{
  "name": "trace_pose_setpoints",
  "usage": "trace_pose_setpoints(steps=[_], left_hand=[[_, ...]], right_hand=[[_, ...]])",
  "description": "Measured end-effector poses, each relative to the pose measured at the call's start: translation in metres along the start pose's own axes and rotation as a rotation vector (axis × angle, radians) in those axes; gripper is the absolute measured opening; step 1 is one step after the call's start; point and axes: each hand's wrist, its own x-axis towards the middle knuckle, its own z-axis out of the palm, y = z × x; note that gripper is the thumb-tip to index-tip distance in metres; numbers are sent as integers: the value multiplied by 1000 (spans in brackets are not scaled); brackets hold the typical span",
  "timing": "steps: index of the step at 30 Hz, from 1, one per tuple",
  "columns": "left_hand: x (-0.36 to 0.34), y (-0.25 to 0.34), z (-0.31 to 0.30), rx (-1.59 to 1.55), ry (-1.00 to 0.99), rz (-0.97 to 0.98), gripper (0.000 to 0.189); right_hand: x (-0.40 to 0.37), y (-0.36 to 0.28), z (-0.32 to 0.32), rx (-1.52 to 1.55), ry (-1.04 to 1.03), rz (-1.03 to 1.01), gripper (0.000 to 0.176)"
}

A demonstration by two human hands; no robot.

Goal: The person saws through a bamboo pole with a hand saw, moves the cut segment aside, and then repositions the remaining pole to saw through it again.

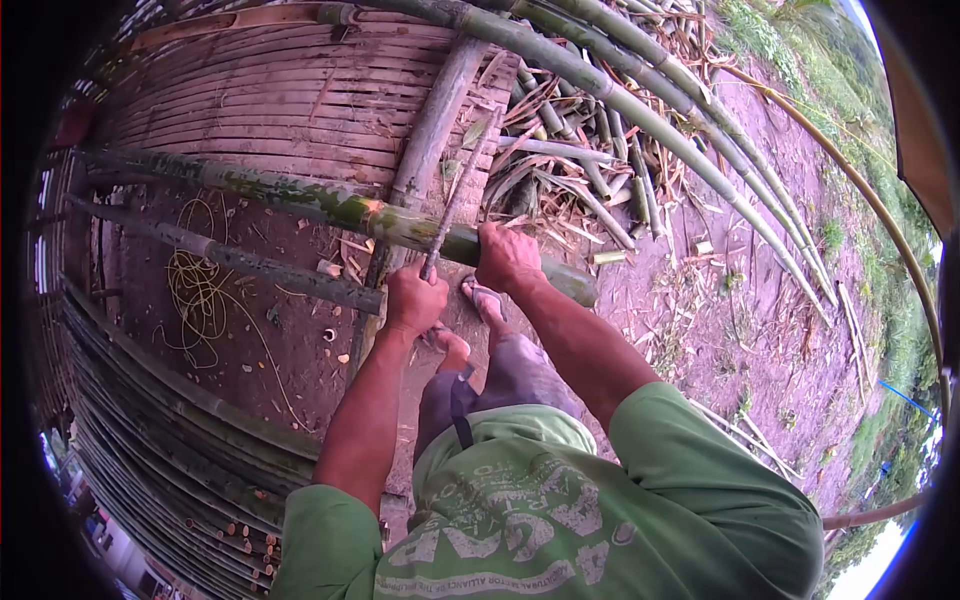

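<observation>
My left hand [414, 300] is closed around the near end of a long, narrow, grey-brown blade [466, 185]. The blade points away from me and crosses over a thick green bamboo pole [300, 198], slanting up to the right. Beside it, my right hand [508, 256] grips the same pole near its right end. The pole has dark mottled patches and a lighter scraped spot left of the blade. It lies across a thick upright-running bamboo beam [440, 125]. My sandalled feet [486, 300] stand just below the pole.
A bamboo slat platform [270, 95] spreads at upper left. Cut bamboo pieces [590, 150] are heaped beyond the pole. Long poles [640, 105] arch across the upper right. Tangled yellow cord [195, 295] lies on the ground at left, above stacked bamboo poles [170, 440].
</observation>
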Motion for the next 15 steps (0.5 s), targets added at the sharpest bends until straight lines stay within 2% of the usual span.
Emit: trace_pose_setpoints(steps=[2, 5, 7, 10, 13, 14, 15], left_hand=[[-11, -4, -1, -56, 34, 9, 18], [-16, -38, 23, -218, 139, 149, 26], [-7, -43, 31, -269, 156, 124, 23], [3, -43, 38, -327, 150, 61, 23], [8, -11, 21, -198, 114, 11, 19], [6, -2, 17, -157, 88, -31, 17], [5, 6, 14, -115, 71, -70, 16]], right_hand=[[6, -1, -8, -15, -24, -10, 33], [18, 2, -27, -51, -177, -26, 37], [32, 12, -26, 20, -244, -24, 45], [62, 26, -20, 6, -359, -127, 52], [30, 12, -35, -37, -148, -97, 54], [14, 8, -23, -68, 58, -97, 47], [8, 4, -13, -57, 34, 35, 35]])
